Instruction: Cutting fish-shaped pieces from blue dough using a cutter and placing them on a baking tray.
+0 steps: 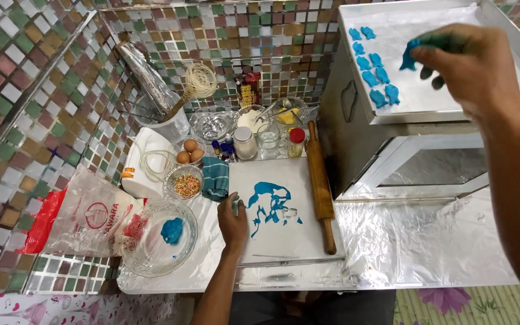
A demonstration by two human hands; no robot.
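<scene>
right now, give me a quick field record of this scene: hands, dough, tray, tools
left hand: resting on the white board, beside the rolled blue dough
right hand: raised over the baking tray, pinching a blue dough cutout
tray contents: blue cutouts in rows
rolling pin: along the board's right edge
glass bowl: holds a blue dough lump

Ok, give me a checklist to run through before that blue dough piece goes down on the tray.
1. Grip: right hand pinches the blue dough piece at the fingertips. Ok.
2. Position: piece hangs over the baking tray. Ok.
3. Free spot: bare tray surface beside the cut blue shapes. Ok.
4. Piece intact: partly hidden by fingers. Cannot tell.
5. Left hand rests on the white board beside the leftover rolled dough. Ok.
6. Rolling pin lies at the board's edge, away from the tray. Ok.
</scene>
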